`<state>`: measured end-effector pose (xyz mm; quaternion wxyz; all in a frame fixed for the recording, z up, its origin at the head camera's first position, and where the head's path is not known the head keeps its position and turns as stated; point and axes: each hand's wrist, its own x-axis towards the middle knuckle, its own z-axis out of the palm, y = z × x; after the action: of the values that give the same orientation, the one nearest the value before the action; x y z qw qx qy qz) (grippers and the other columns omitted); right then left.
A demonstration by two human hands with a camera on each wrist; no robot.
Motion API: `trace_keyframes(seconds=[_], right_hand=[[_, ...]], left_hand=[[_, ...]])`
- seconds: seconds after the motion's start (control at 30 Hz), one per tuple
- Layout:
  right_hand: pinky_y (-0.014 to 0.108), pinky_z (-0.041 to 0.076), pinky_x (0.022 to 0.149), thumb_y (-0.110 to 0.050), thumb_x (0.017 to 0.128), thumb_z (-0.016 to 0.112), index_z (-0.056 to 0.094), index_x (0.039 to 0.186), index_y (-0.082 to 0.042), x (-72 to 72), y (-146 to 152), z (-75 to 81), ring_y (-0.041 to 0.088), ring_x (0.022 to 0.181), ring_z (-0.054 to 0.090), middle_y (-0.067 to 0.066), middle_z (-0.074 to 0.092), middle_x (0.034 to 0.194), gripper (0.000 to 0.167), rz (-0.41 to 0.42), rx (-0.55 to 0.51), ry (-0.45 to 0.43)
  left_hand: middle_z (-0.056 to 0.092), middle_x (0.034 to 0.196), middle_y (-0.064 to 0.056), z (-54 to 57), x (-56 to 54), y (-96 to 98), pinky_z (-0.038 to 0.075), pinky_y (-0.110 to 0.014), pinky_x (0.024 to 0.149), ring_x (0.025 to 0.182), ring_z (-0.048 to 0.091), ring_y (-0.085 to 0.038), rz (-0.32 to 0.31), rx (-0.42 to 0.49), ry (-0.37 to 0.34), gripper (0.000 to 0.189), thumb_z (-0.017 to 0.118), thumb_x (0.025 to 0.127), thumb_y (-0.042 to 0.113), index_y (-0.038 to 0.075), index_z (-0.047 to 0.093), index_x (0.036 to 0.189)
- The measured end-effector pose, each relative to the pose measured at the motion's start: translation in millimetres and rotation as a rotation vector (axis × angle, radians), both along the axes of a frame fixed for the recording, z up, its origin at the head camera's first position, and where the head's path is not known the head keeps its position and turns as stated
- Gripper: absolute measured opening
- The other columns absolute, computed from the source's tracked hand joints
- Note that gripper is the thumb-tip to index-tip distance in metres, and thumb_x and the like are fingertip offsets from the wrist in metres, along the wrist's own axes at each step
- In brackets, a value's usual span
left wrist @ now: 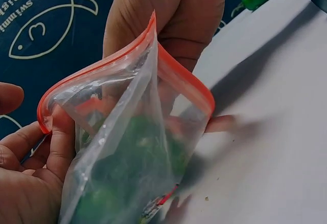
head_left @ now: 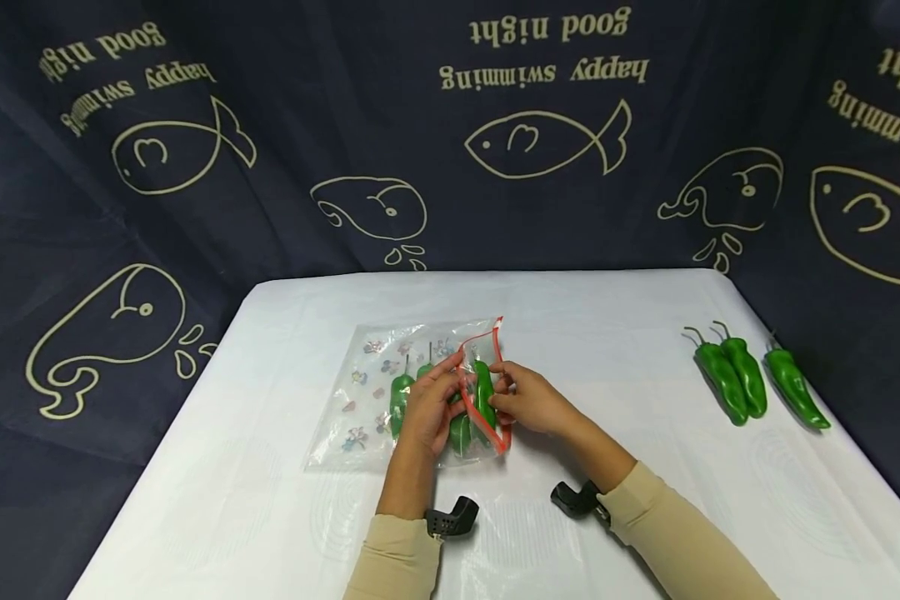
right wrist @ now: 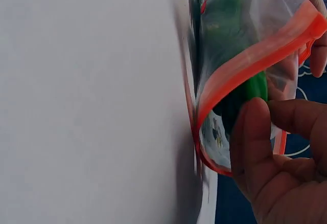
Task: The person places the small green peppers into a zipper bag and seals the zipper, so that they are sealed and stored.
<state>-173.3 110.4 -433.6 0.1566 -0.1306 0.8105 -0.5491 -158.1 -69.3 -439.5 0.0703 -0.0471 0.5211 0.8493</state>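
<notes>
A clear zip bag (head_left: 337, 433) with a red zip edge and a printed flower pattern lies on the table, its mouth held apart toward the right. Several green peppers (head_left: 401, 400) show through its plastic. My left hand (head_left: 429, 410) grips the bag by the rim of its mouth; the left wrist view has the thumb and fingers at the red edge (left wrist: 92, 68). Between the thumb and fingers of my right hand (head_left: 532, 402) is another green pepper (head_left: 484, 392), pinched within the bag's opening. In the right wrist view, part of this pepper (right wrist: 257, 86) is hidden behind the red edge and the fingers.
Three more green peppers lie at the table's right side: two side by side (head_left: 722, 383) and one (head_left: 795, 387) near the edge. The table has a white cloth (head_left: 270, 375). Behind it hangs a dark curtain (head_left: 435, 125) with fish and whale drawings.
</notes>
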Motion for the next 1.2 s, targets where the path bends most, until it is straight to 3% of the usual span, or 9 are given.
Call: trace_keyframes(seconds=[0.2,0.43,0.67,0.77,0.97,1.2], right_hand=[[0.037,0.058,0.068,0.001,0.092,0.056,0.036,0.146,0.005,0.0,-1.7,-2.5,0.024,0.079,0.067,0.017,0.064,0.102,0.059,0.033,-0.106,-0.099],[0.037,0.058,0.075,-0.001,0.1,0.046,0.027,0.151,0.004,-0.4,-4.6,-5.3,0.02,0.083,0.067,0.019,0.065,0.11,0.056,0.1,-0.137,-0.148],[0.041,0.058,0.08,-0.002,0.098,0.048,0.024,0.153,0.003,-1.3,-4.9,-2.4,0.025,0.089,0.067,0.029,0.052,0.132,0.06,0.087,-0.148,-0.186],[0.043,0.057,0.08,-0.007,0.096,0.053,0.031,0.151,0.002,-0.7,1.3,4.8,0.029,0.093,0.067,0.029,0.046,0.14,0.059,0.109,-0.099,-0.135],[0.042,0.054,0.083,-0.018,0.097,0.058,0.044,0.146,-0.004,2.2,32.8,32.1,0.035,0.104,0.064,0.024,0.045,0.144,0.053,0.188,0.02,0.049],[0.044,0.052,0.087,-0.027,0.099,0.06,0.048,0.144,-0.011,-4.6,90.1,50.8,0.027,0.109,0.063,0.015,0.054,0.138,0.049,0.096,0.246,0.245]], left_hand=[[0.064,0.105,-0.006,0.9,0.2,1.7,0.056,-0.022,0.066,0.095,0.066,-0.013,-0.016,0.008,0.007,0.052,0.057,0.092,0.008,-0.005,0.05,0.141],[0.063,0.106,-0.005,0.4,1.1,3.0,0.054,-0.022,0.065,0.097,0.062,-0.015,-0.011,-0.012,0.002,0.051,0.057,0.091,0.009,-0.004,0.052,0.14],[0.064,0.097,-0.004,-1.0,-1.7,1.1,0.054,-0.023,0.064,0.093,0.063,-0.014,0.0,-0.007,-0.001,0.052,0.057,0.089,0.007,-0.004,0.053,0.14],[0.065,0.098,-0.006,-1.0,-2.3,-0.4,0.055,-0.024,0.066,0.095,0.064,-0.016,-0.001,0.001,0.005,0.052,0.057,0.09,0.006,-0.005,0.051,0.14],[0.065,0.101,-0.008,0.1,-1.4,-0.9,0.057,-0.025,0.068,0.096,0.066,-0.017,-0.004,0.017,0.015,0.052,0.056,0.09,0.004,-0.008,0.05,0.14],[0.064,0.095,-0.006,-0.1,-0.9,0.4,0.056,-0.025,0.064,0.093,0.067,-0.017,0.016,0.045,-0.005,0.05,0.057,0.087,0.003,-0.004,0.055,0.137]])
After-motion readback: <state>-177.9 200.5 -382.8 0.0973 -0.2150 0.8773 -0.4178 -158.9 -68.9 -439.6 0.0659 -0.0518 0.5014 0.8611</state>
